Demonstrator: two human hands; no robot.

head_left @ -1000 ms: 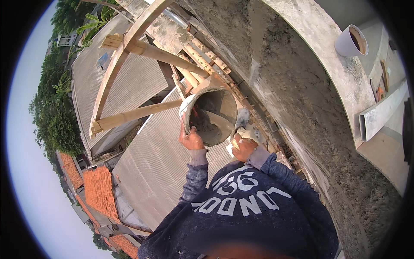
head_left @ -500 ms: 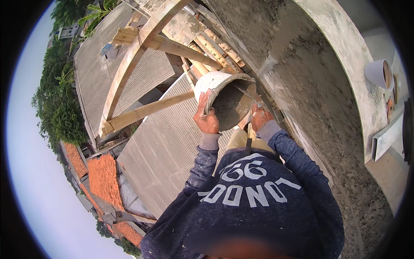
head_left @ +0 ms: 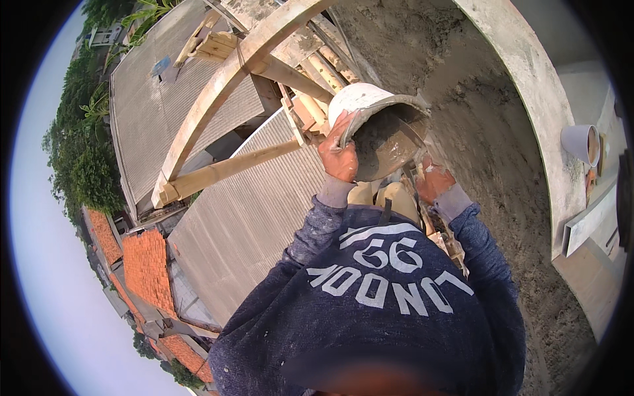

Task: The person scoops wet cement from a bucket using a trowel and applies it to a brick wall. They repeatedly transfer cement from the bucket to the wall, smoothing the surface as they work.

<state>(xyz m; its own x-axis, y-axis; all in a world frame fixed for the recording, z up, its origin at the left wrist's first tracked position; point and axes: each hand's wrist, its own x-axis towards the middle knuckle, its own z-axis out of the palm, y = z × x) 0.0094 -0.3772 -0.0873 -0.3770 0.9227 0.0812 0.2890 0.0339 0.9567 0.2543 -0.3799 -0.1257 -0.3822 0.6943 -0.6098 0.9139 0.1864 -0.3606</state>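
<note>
A white bucket (head_left: 356, 99), smeared with cement, is tilted over in front of me with its mouth toward me. Wet grey mortar (head_left: 386, 145) coats its inside. My left hand (head_left: 339, 153) is closed on the bucket's rim at its left side, thumb along the edge. Just right of the mouth, my right hand (head_left: 434, 180) is closed round the handle of a trowel. The trowel's thin blade (head_left: 409, 132) reaches into the bucket; its handle is mostly hidden by my fingers.
Rough, freshly mortared wall (head_left: 489, 132) runs close along my right. Bamboo poles (head_left: 231, 165) and a curved timber (head_left: 211, 99) stand at the left, above corrugated roofing (head_left: 244, 231) well below. A pale pail (head_left: 581, 144) and a metal straightedge (head_left: 588, 221) lie beyond the wall's ledge.
Both hands and the bucket have moved right and slightly up, closer to the mortared wall. The trowel blade remains inside the bucket.
</note>
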